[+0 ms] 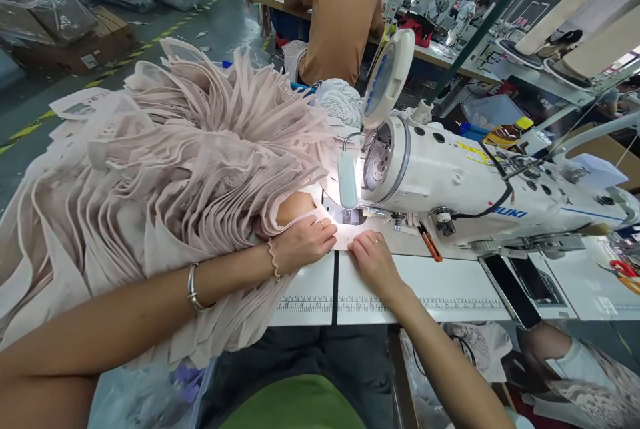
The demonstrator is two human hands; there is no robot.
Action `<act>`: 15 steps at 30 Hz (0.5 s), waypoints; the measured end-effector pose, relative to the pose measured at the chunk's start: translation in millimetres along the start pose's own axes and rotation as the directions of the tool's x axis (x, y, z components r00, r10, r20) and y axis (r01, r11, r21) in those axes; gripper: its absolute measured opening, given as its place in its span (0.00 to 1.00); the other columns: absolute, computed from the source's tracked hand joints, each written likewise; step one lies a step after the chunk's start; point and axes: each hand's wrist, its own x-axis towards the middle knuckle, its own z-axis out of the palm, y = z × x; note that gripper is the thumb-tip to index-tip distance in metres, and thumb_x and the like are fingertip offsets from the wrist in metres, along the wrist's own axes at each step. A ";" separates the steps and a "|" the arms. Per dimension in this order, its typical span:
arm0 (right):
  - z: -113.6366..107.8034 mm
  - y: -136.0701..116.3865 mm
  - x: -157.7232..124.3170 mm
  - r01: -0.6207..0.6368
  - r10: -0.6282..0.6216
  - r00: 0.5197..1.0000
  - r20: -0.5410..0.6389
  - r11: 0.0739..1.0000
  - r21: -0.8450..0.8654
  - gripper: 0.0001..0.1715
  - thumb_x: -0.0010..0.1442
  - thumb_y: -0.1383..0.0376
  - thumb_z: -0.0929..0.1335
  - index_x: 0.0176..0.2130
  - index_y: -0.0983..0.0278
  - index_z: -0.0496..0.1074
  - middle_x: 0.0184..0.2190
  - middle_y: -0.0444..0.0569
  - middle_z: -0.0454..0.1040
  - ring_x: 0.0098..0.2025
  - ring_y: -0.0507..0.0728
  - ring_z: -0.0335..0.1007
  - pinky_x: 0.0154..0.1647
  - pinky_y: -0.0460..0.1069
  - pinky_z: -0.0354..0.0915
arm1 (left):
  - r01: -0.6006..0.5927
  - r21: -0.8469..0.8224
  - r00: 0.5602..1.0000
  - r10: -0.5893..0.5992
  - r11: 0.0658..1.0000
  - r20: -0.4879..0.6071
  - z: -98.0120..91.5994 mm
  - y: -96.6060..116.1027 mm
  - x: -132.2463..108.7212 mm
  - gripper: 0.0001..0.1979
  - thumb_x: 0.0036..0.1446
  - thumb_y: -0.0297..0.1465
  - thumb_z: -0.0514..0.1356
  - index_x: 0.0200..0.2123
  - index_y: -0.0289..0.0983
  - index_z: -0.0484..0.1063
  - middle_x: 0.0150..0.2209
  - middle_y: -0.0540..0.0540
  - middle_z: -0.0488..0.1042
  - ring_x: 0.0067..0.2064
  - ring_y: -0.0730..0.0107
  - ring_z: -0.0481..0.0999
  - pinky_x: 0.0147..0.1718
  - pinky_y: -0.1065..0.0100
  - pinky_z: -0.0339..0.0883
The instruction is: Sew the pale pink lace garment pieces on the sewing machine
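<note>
A white sewing machine (450,176) stands on the table, its lamp shining on the needle area. Just in front of the needle, my left hand (305,241) pinches the edge of a pale pink fabric piece (341,234). To its right, the fingers of my right hand (371,254) are closed on the same piece at its near edge. A large heap of pale pink fabric pieces (200,176) lies left of the machine and spills over the table's front edge, against my left forearm. The fabric under the needle is washed out by the light.
Orange-handled snips (429,241) lie by the machine base. Near the front edge rests a phone (511,290); red-handled scissors (625,270) lie at far right. A co-worker in a brown shirt (340,16) sits ahead. Boxes (75,36) stand on the floor at left.
</note>
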 end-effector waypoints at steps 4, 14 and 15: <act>-13.3 10.1 -14.3 0.098 -0.098 0.995 -0.003 0.995 -0.003 0.15 0.69 0.76 0.60 0.37 0.62 0.71 0.34 0.49 0.73 0.41 0.57 0.66 0.48 0.53 0.61 | -0.015 0.046 0.997 0.018 0.999 -0.076 -2.4 -6.7 -0.7 0.16 0.68 0.18 0.47 0.40 0.35 0.73 0.42 0.43 0.77 0.46 0.64 0.74 0.45 0.61 0.65; -18.9 22.5 -27.8 0.012 -0.009 1.000 -0.029 0.995 0.098 0.13 0.67 0.75 0.62 0.43 0.61 0.72 0.48 0.54 0.77 0.52 0.60 0.69 0.51 0.56 0.69 | -0.013 0.070 1.000 0.012 0.997 0.007 19.8 58.6 12.0 0.15 0.66 0.21 0.50 0.47 0.22 0.75 0.52 0.21 0.75 0.54 0.41 0.78 0.42 0.49 0.75; -16.5 23.5 -26.5 -0.039 0.042 0.999 -0.028 0.993 0.111 0.13 0.67 0.75 0.62 0.44 0.62 0.72 0.47 0.55 0.77 0.51 0.60 0.70 0.50 0.55 0.70 | 0.017 0.105 1.000 -0.018 0.994 0.010 20.8 66.2 15.4 0.15 0.66 0.21 0.50 0.46 0.21 0.75 0.51 0.20 0.75 0.53 0.38 0.78 0.40 0.48 0.75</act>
